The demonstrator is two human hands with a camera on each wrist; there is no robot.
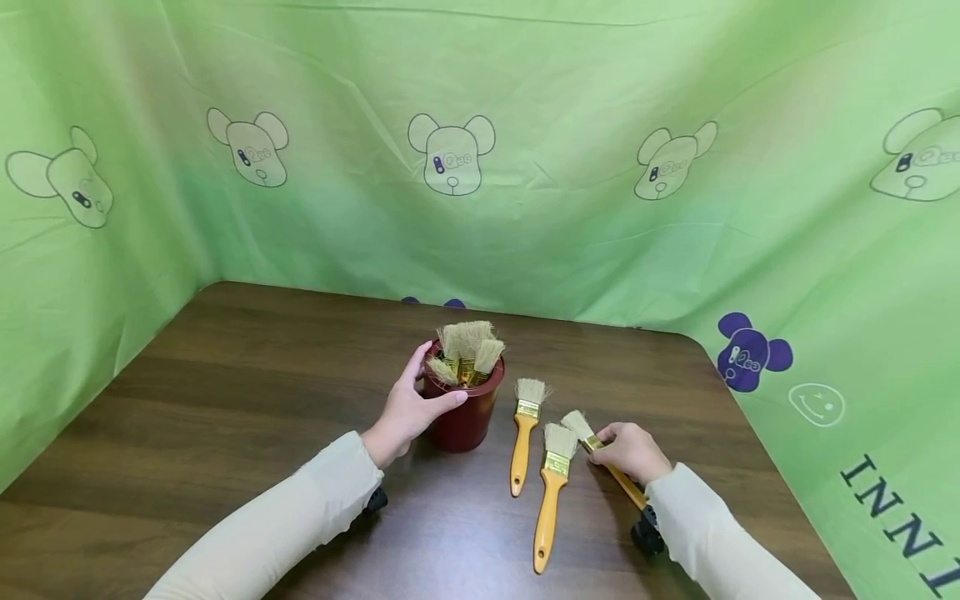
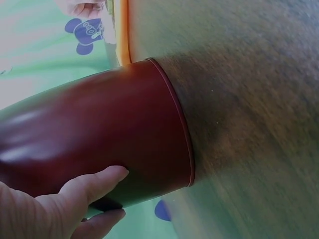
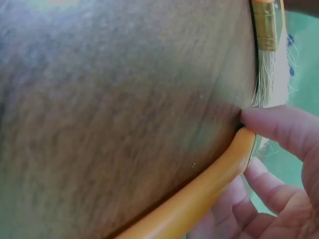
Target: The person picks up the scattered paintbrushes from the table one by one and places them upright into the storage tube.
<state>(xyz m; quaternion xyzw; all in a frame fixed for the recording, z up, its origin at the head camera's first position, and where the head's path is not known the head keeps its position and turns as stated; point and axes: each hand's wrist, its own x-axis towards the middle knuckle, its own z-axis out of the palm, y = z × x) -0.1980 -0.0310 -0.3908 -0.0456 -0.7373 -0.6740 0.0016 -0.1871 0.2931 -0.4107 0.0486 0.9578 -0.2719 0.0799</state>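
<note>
A dark red cup (image 1: 467,421) stands mid-table with several pale-bristled paintbrushes (image 1: 467,346) upright in it. My left hand (image 1: 420,396) grips the cup from its left side, thumb over the near rim; the left wrist view shows the fingers (image 2: 94,181) curled on the cup wall (image 2: 99,129). Three orange-handled brushes lie to the right. My right hand (image 1: 617,444) pinches the rightmost brush (image 1: 581,425) by its handle (image 3: 199,194), thumb on top, while it still lies on the table. The other two brushes (image 1: 523,437) (image 1: 553,492) lie untouched.
The wooden table (image 1: 247,400) is walled on the left, back and right by a green printed cloth (image 1: 525,208). Its far right corner is rounded (image 1: 693,340). Bare wood stretches to the left of the cup and in front of it.
</note>
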